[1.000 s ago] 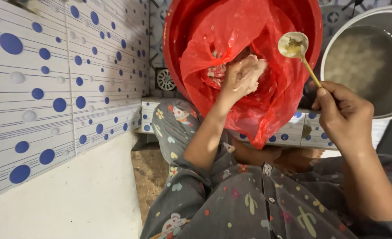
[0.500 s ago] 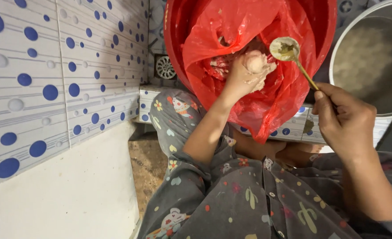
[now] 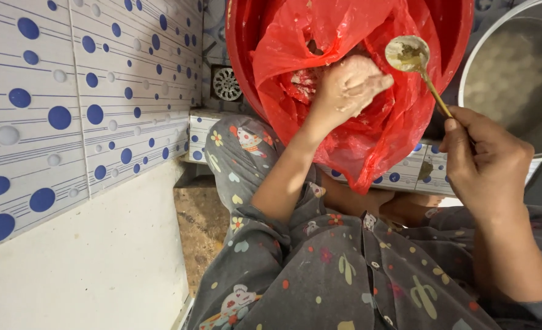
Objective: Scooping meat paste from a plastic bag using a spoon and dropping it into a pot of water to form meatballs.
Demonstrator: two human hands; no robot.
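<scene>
The spoon (image 3: pixel 419 67) sits in the upper right of the frame, its round bowl smeared with pale, brownish paste and its thin golden handle slanting down to the right hand (image 3: pixel 486 160). That hand is closed around the end of the handle, thumb on top. The spoon's bowl hovers just beside the knuckles of the left hand (image 3: pixel 344 88), over the red plastic bag (image 3: pixel 368 131).

The left hand is coated in whitish paste and reaches into the bag at the upper middle of the frame, fingers curled down into the lumpy mixture (image 3: pixel 300 82) inside; whether it grips anything there cannot be told. The bag lines a red tub (image 3: pixel 246 67), and its loose end hangs down over the tub's rim towards the person's lap.

At the right edge stands a large metal pot (image 3: pixel 515 79) with a pale grainy filling, near the right hand but not touching it. White tiles with blue dots (image 3: pixel 87 110) cover the left of the frame, and a round drain cover (image 3: pixel 227 84) shows just left of the tub. The person's grey patterned clothing (image 3: pixel 344 269) fills the lower middle.
</scene>
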